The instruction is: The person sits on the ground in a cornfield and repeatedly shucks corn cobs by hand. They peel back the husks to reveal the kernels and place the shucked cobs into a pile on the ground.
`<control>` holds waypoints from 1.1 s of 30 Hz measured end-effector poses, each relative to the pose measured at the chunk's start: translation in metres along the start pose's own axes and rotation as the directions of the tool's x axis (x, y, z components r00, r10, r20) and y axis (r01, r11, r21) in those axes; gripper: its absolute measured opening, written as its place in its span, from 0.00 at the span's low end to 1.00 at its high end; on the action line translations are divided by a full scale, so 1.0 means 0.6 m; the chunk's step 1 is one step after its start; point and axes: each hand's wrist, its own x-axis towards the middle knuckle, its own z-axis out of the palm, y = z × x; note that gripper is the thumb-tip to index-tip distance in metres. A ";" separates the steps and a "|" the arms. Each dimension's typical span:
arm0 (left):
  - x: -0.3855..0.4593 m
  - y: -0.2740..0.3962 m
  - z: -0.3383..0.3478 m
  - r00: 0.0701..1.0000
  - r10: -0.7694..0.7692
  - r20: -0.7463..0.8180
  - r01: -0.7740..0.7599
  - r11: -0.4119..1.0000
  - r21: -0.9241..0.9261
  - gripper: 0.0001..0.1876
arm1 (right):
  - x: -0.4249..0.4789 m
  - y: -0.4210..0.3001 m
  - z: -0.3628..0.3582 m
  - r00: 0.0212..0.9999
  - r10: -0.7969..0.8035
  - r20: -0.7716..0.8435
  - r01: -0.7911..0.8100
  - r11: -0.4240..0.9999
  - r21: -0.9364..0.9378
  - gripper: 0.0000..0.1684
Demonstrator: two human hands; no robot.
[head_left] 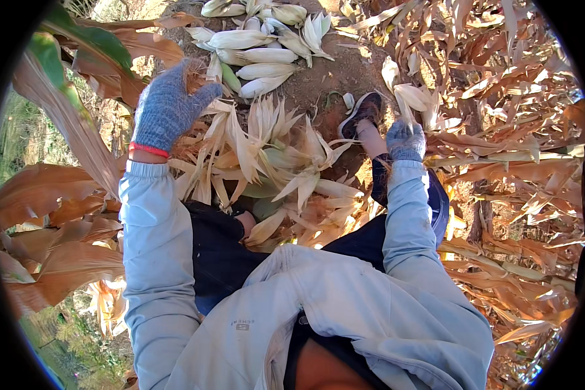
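My left hand (168, 107), in a grey knit glove with a red cuff, is raised at the left, thumb apart from the fingers. Brown corn silk (194, 78) shows between thumb and fingers, seemingly clinging to the glove. My right hand (406, 140), gloved alike, is closed around the base of pale dry corn husk leaves (413, 99), which fan out beyond the fist. Between my legs lies a heap of stripped husks (268, 151) with loose silk. Past it, several corn ears in their husks (256, 56) are piled on bare soil.
Dry corn stalks and leaves (512, 141) cover the ground at the right. Large browning corn leaves (53, 195) stand close on the left, one partly green (85, 41). My shoe (363, 114) rests on the soil near my right hand. Another husk (390, 73) lies beyond that hand.
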 end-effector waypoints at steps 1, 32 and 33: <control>0.008 0.001 0.004 0.998 0.023 -0.063 -0.030 0.994 -0.102 0.23 | -0.001 0.047 0.025 1.000 0.010 -0.023 -0.012 0.998 -0.057 0.10; 0.071 -0.023 0.038 0.992 -0.076 -0.100 0.024 0.897 -0.442 0.15 | 0.143 0.710 0.101 0.890 0.451 -0.068 -0.313 0.496 -0.810 0.18; 0.070 -0.017 0.033 0.994 -0.061 -0.095 0.013 0.897 -0.443 0.14 | 0.145 0.688 0.074 0.864 0.502 0.032 -0.345 0.638 -0.689 0.17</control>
